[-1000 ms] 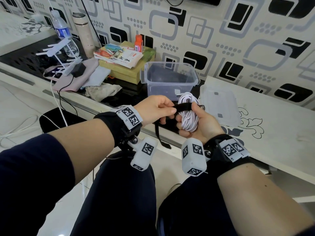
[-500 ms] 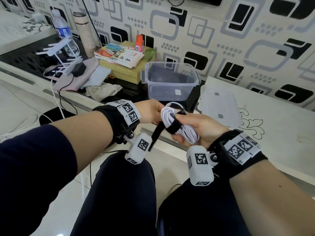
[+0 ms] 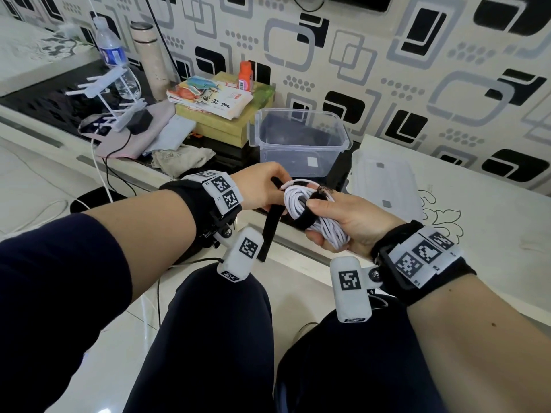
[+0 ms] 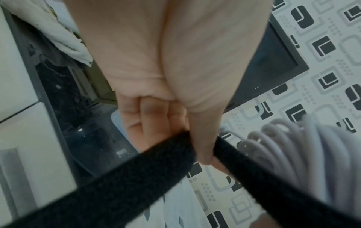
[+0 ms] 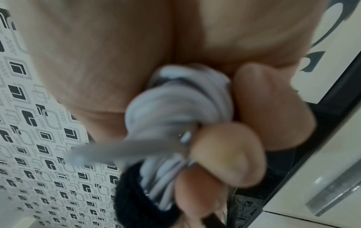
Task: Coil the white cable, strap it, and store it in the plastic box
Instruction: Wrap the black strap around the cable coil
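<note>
A coiled white cable (image 3: 310,211) lies in my right hand (image 3: 343,219), whose fingers and thumb curl round it above my lap. A black strap (image 3: 302,220) is wound round the middle of the bundle. My left hand (image 3: 262,189) pinches the strap's free part (image 4: 175,148) between thumb and fingers, and the loose tail (image 3: 269,231) hangs down. The right wrist view shows the cable (image 5: 175,108) and strap (image 5: 136,192) blurred in my fingers. The clear plastic box (image 3: 301,141) stands open on the counter behind the hands.
The box's lid (image 3: 384,183) lies flat on the white counter to the right. Left of the box are a stack of books (image 3: 214,99), a cloth (image 3: 182,159), a water bottle (image 3: 111,55), a flask (image 3: 150,55) and a white rack (image 3: 113,96).
The bundle has turned from upright to lying aslant in my right hand. The strap now goes round the coil's middle, and my left hand has shifted to pinch its free part beside the coil.
</note>
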